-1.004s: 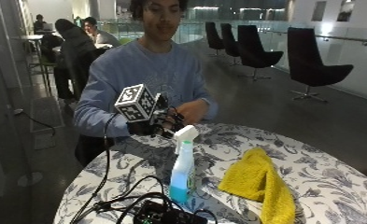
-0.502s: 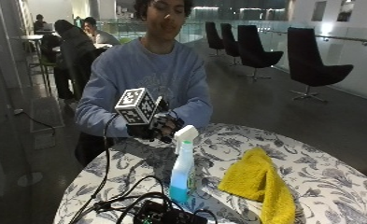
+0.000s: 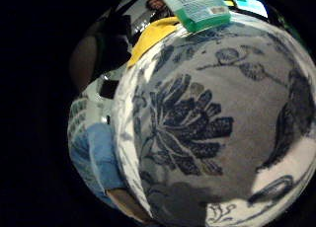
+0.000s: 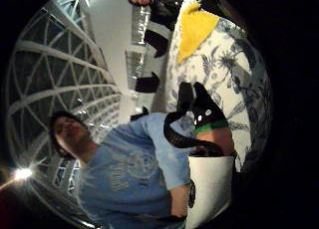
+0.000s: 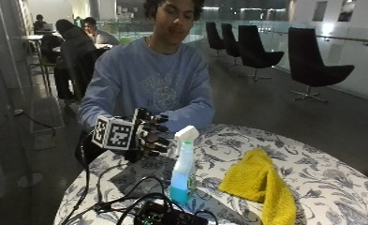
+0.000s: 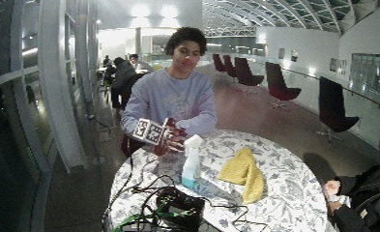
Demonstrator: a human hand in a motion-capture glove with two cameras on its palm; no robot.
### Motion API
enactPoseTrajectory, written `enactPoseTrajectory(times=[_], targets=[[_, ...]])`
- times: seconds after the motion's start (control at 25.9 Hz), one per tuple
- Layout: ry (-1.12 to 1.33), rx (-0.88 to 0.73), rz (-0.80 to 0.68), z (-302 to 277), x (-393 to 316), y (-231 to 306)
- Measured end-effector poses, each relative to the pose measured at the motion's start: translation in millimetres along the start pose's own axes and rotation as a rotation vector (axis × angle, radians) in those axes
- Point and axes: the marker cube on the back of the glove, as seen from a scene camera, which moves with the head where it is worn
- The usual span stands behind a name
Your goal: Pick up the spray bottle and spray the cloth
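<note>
The spray bottle (image 5: 183, 171) stands upright on the flowered tablecloth (image 5: 333, 173), white head on top and blue liquid in its lower part. My gloved right hand (image 5: 150, 135) hovers just behind and beside the bottle's head, fingers loosely curled toward it and holding nothing, with a small gap between them. To the bottle's other side the yellow cloth (image 5: 258, 183) lies crumpled on the table. The little finger side palm view looks down on the tablecloth (image 3: 207, 118), with the bottle's base (image 3: 197, 7) and the yellow cloth (image 3: 153, 37) at its edge. In the wide outside view the bottle (image 6: 191, 162) stands between hand (image 6: 168, 137) and cloth (image 6: 241, 171).
A black box (image 5: 165, 214) with several cables sits at the table's near edge in front of the bottle. A flat grey sheet (image 5: 136, 171) lies under the cables beside the bottle. Black chairs (image 5: 317, 65) stand far behind.
My right hand has sunk lower toward the table and turned, now level with the bottle's head. Bottle and cloth have not moved.
</note>
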Motion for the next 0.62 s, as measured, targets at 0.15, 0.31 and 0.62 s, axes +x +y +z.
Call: enactPoseTrajectory(times=[0.15, 0.31, 0.62], targets=[[-0.065, 0.079, 0.027, -12, 7, -3], [-0.030, 0.117, 0.049, -15, 11, -10], [0.055, 0.211, 0.108, -12, 27, -55]])
